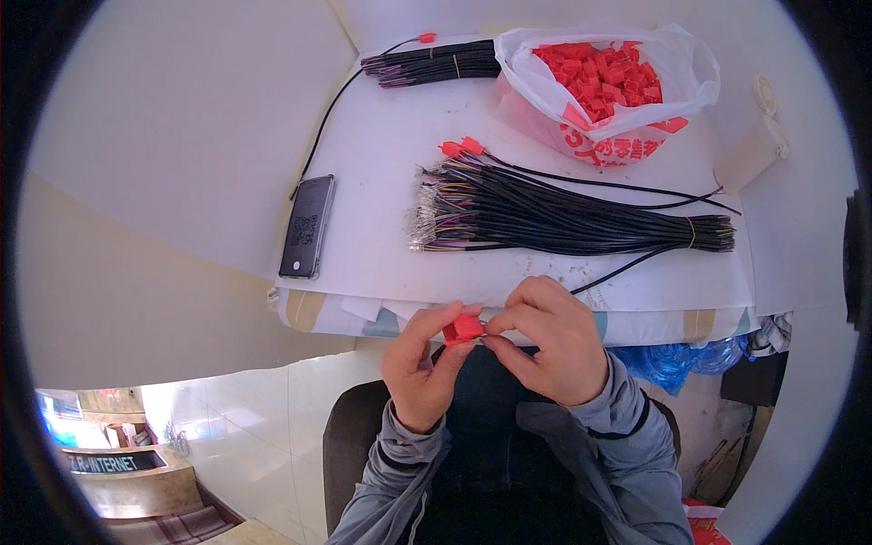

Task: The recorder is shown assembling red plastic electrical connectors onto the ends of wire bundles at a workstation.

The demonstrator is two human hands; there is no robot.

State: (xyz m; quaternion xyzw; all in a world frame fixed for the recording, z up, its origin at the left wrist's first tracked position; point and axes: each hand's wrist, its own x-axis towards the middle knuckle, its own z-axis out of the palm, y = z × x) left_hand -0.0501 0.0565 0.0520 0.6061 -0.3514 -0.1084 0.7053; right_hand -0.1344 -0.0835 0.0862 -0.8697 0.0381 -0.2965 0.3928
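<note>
My left hand (420, 356) pinches a small red plastic connector (463, 328) between thumb and fingers just below the table's front edge. My right hand (549, 338) is closed against the connector's right side, holding the end of a black wire (627, 265) that runs up onto the table. Just beyond my hands, a banded bundle of black cables (563, 218) with coloured stripped ends lies across the white table (381, 136). Two wires with red connectors (461, 146) rest at the bundle's upper left.
A white plastic bag (609, 86) full of red connectors sits at the back right. A second cable bundle (434, 65) lies at the back. A black phone (307, 225) rests at the left edge. A white lidded container (754, 150) lies at the right.
</note>
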